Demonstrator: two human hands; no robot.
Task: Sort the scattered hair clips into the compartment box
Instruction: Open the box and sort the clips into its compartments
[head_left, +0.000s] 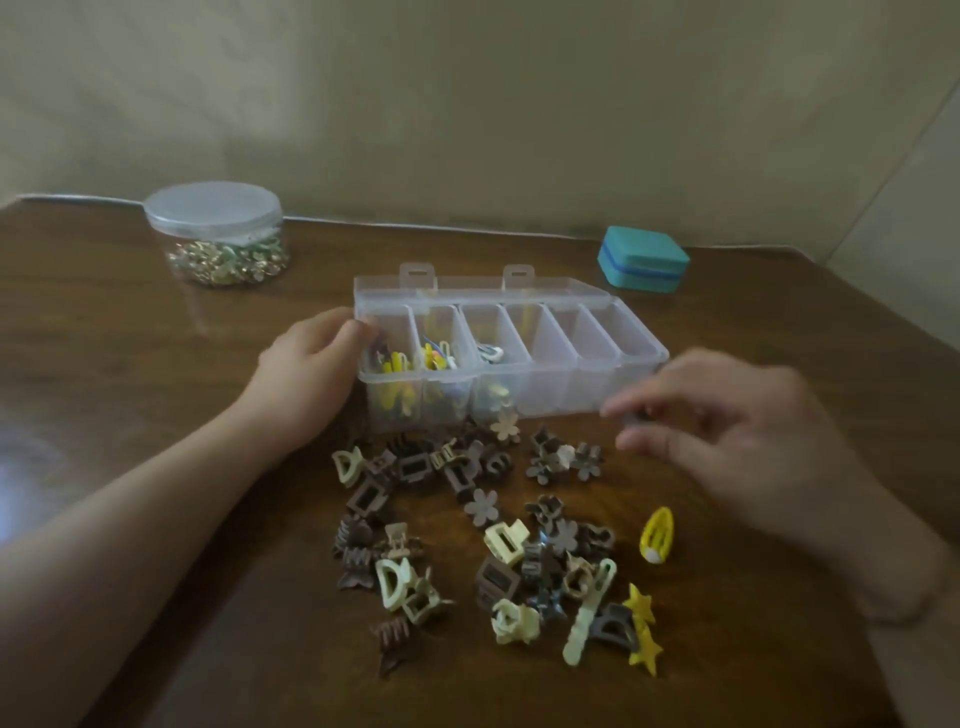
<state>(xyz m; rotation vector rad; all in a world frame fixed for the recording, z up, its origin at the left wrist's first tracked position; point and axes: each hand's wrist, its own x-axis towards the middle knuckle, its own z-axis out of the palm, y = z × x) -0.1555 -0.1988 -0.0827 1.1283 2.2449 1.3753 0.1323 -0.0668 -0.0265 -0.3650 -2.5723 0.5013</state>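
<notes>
Lying scattered, brown and cream hair clips (467, 540) front a clear compartment box (597, 384)

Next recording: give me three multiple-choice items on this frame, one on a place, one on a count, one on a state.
1. Where does the teal case sit?
A. behind the compartment box, toward the right
B. inside the box
C. among the loose clips

2. How many compartments does the box have?
A. four
B. six
C. nine

3. What state is the box's lid in?
A. closed and latched
B. open, folded back behind
C. removed, lying on the round jar

Answers:
1 A: it stands on the table past the box's right rear corner.
2 B: five dividers make six slots.
3 B: the lid with its two tabs lies behind the open compartments.
</notes>
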